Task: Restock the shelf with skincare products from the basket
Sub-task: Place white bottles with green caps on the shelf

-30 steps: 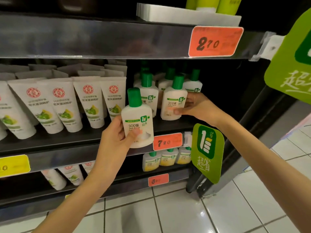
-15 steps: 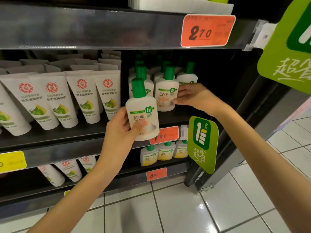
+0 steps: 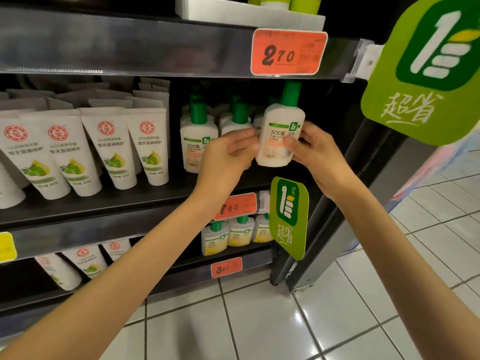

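A white SOD lotion bottle (image 3: pixel 280 131) with a green cap hangs upright in front of the middle shelf (image 3: pixel 104 203), near its right end. My left hand (image 3: pixel 226 159) touches its left side with extended fingers. My right hand (image 3: pixel 317 157) grips its right side, thumb across the label. Behind it, several matching green-capped bottles (image 3: pixel 198 141) stand in rows on the shelf. No basket is in view.
White cream tubes (image 3: pixel 109 149) fill the shelf's left part. A green promo sign (image 3: pixel 289 216) sticks out below my hands, a larger one (image 3: pixel 426 66) at upper right. Yellow-label bottles (image 3: pixel 240 231) stand on the lower shelf. White tiled floor (image 3: pixel 259 320) lies below.
My left hand carried the bottle up and to the right. My right hand left the shelved bottle and took hold of the carried one's right side.
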`<state>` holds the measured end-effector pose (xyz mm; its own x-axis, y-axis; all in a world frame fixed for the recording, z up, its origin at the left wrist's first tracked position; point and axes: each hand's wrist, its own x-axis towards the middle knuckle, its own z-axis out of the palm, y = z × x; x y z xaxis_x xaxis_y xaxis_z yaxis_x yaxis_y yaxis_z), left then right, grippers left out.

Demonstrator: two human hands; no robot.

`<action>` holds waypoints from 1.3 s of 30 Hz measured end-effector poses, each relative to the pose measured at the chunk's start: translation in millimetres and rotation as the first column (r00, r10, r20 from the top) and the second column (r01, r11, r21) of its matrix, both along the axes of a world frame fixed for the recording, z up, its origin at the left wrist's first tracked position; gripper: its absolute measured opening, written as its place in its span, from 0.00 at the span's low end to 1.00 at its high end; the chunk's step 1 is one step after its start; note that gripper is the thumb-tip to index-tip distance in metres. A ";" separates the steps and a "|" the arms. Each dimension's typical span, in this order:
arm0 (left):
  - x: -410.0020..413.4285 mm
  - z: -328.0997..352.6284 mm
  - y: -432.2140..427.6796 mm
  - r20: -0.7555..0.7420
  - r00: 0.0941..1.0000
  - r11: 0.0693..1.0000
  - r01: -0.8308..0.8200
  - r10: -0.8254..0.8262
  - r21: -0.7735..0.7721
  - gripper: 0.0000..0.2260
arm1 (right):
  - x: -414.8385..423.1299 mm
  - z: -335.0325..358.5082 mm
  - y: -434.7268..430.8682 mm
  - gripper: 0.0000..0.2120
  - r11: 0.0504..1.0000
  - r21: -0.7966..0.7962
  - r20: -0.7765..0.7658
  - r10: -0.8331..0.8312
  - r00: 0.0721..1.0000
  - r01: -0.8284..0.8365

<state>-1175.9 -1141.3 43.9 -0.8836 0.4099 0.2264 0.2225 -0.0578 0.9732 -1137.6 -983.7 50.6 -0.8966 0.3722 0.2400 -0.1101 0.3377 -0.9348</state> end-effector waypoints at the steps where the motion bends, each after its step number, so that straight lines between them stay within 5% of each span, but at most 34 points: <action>1: 1.3 -3.3 -7.6 -0.003 1.000 1.000 0.000 0.000 -0.020 0.16 | -4.2 -3.8 1.3 0.16 0.999 0.021 0.002 -0.042 0.999 0.042; 8: 9.7 -25.6 -53.2 0.147 0.985 0.996 -0.094 0.094 -0.009 0.14 | -23.4 -36.9 0.6 0.17 0.982 0.120 0.055 -0.155 0.986 0.148; 17: 7.5 -33.3 -58.6 0.163 0.982 0.996 -0.093 0.092 -0.001 0.14 | -27.1 -47.2 6.5 0.20 0.931 0.288 0.064 -0.252 0.966 0.223; 30: 6.0 -43.2 -56.9 0.147 0.984 0.995 -0.099 0.099 -0.012 0.12 | -29.5 -36.5 6.4 0.21 0.947 0.301 0.180 -0.175 0.968 0.115; 39: 15.7 -45.6 -76.5 0.128 0.985 0.993 -0.106 0.112 -0.054 0.11 | -1.8 -13.1 -5.0 0.24 0.917 0.331 0.354 -0.340 0.871 0.223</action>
<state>-1160.2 -1217.8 -1.7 -0.9443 0.3168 0.0891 0.0960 0.0064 0.9954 -1139.4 -988.6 37.5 -0.8032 0.5955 0.0153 0.3883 0.5429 -0.7446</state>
